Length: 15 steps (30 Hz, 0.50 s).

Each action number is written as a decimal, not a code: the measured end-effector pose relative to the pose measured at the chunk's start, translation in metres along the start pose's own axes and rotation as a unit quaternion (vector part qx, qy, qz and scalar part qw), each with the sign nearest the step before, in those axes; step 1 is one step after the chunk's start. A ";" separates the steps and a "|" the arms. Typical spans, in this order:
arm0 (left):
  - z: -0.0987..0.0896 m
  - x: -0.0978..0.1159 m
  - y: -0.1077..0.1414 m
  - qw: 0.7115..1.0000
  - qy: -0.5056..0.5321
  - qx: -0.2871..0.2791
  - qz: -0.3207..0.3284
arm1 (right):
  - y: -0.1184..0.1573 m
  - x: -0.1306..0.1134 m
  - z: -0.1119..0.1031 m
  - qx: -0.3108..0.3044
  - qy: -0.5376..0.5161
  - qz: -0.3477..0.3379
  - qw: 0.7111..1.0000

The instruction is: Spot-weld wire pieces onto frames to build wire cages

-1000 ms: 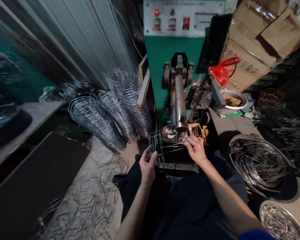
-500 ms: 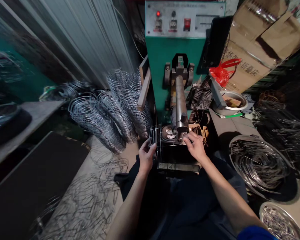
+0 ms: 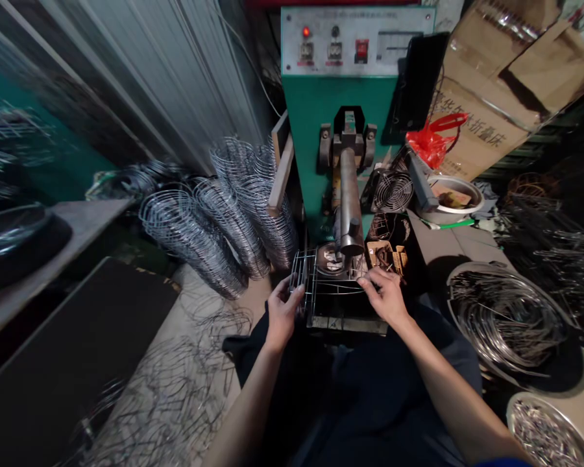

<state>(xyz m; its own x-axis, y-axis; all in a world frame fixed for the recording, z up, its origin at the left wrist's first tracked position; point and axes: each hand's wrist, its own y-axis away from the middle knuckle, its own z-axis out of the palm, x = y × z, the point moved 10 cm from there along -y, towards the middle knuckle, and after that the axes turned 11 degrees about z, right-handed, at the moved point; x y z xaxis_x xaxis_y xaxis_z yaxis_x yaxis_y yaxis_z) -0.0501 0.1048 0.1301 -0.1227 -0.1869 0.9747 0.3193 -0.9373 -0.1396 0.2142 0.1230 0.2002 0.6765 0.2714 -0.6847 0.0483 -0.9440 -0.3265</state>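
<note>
My left hand (image 3: 283, 312) is closed on the left end of a wire rack (image 3: 312, 285), thumb on the near side and fingers behind. Thin curved wires of the rack run right, in front of the machine's thick metal arm (image 3: 350, 207), toward my other hand. My right hand (image 3: 385, 295) is pinched, its thumb and forefinger at the right end of those wires. What lies between these fingertips is too small to make out. Above stands a green welding-type machine (image 3: 306, 130) with a lit red lamp and a red switch.
Stacks of wire rings (image 3: 189, 240) stand left of the machine, with loose wires (image 3: 175, 383) on the floor. A small box (image 3: 382, 253) sits below the arm. To the right are a tray of wire (image 3: 511, 318), a bowl of small metal pieces (image 3: 545, 431) and a pan (image 3: 455, 194).
The wire rack has come slightly toward me, away from beneath the arm's tip. My right hand has moved a little nearer to me, still pinched; my left hand keeps its hold.
</note>
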 end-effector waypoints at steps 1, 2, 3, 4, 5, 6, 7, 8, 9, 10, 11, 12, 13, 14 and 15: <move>-0.002 0.003 0.007 1.000 0.001 -0.006 -0.006 | 0.005 -0.002 -0.003 -0.007 -0.013 0.002 1.000; -0.006 0.008 0.013 1.000 0.001 -0.006 -0.012 | 0.011 -0.005 -0.007 -0.015 -0.028 0.003 0.999; -0.013 0.014 0.019 1.000 -0.002 -0.004 -0.014 | 0.018 -0.009 -0.011 -0.025 -0.044 0.000 0.999; -0.022 0.023 0.023 1.000 -0.011 0.004 -0.011 | 0.025 -0.015 -0.014 -0.037 -0.059 -0.006 0.998; -0.035 0.034 0.026 1.000 -0.026 0.016 0.000 | 0.032 -0.022 -0.018 -0.051 -0.073 -0.014 0.996; -0.051 0.046 0.028 0.998 -0.046 0.030 0.014 | 0.039 -0.029 -0.020 -0.066 -0.086 -0.021 0.994; -0.070 0.058 0.030 0.996 -0.071 0.049 0.031 | 0.046 -0.033 -0.022 -0.081 -0.102 -0.022 0.991; -0.094 0.070 0.031 0.991 -0.101 0.074 0.049 | 0.052 -0.036 -0.023 -0.094 -0.120 -0.016 0.988; -0.122 0.080 0.032 0.983 -0.138 0.102 0.063 | 0.056 -0.035 -0.022 -0.102 -0.140 -0.001 0.985; -0.155 0.087 0.035 0.970 -0.186 0.138 0.072 | 0.059 -0.034 -0.018 -0.106 -0.158 0.016 0.982; -0.190 0.091 0.042 0.949 -0.252 0.175 0.066 | 0.062 -0.032 -0.012 -0.112 -0.171 0.030 0.978; -0.228 0.093 0.051 0.918 -0.332 0.212 0.042 | 0.066 -0.032 -0.002 -0.123 -0.177 0.035 0.976; -0.267 0.092 0.065 0.877 -0.412 0.246 0.001 | 0.070 -0.034 0.011 -0.141 -0.174 0.030 0.974; -0.304 0.090 0.083 0.828 -0.485 0.276 -0.055 | 0.076 -0.039 0.027 -0.166 -0.167 0.016 0.972; -0.338 0.088 0.103 0.790 -0.524 0.302 -0.100 | 0.083 -0.045 0.043 -0.194 -0.159 -0.002 0.968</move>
<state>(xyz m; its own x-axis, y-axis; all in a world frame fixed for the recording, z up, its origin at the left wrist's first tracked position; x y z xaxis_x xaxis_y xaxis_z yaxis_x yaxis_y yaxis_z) -0.3460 -0.1072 0.1423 0.5171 0.5903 0.6197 0.8210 -0.5469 -0.1641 0.1564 0.0407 0.1756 0.4182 0.2617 -0.8699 0.3651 -0.9253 -0.1029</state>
